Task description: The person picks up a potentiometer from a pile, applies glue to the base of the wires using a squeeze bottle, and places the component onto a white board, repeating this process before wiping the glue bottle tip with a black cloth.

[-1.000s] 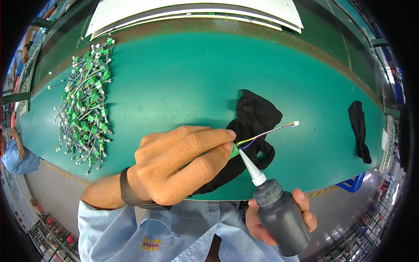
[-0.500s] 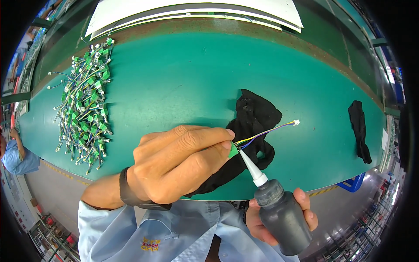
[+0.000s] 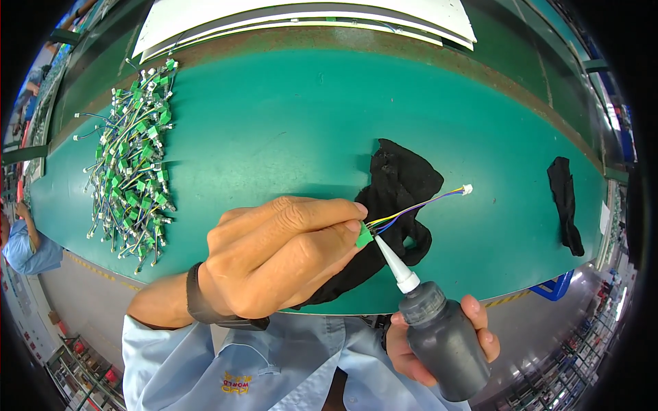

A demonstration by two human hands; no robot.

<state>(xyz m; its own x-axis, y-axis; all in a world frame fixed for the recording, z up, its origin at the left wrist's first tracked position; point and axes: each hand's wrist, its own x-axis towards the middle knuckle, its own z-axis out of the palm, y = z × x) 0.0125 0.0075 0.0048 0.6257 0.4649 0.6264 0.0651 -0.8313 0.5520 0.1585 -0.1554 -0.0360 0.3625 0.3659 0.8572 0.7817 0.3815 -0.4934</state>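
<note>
My left hand pinches a small wire harness by its green tag above the near part of the table. Several thin wires, yellow, blue and dark, run from it to a white connector on the right. My right hand is wrapped round a dark squeeze bottle, tilted so that its white nozzle points up and to the left. The nozzle's tip is at the wire ends beside the green tag; whether they touch I cannot tell. Fingertips of my left hand hide part of the harness.
A long pile of similar harnesses lies on the green table at the left. Black cloth lies crumpled beneath my hands, and a second black cloth strip is at the far right. White panels border the back edge.
The harness has turned slightly in my left fingers, its connector end shifting a little upward. My right hand and the bottle stay in place.
</note>
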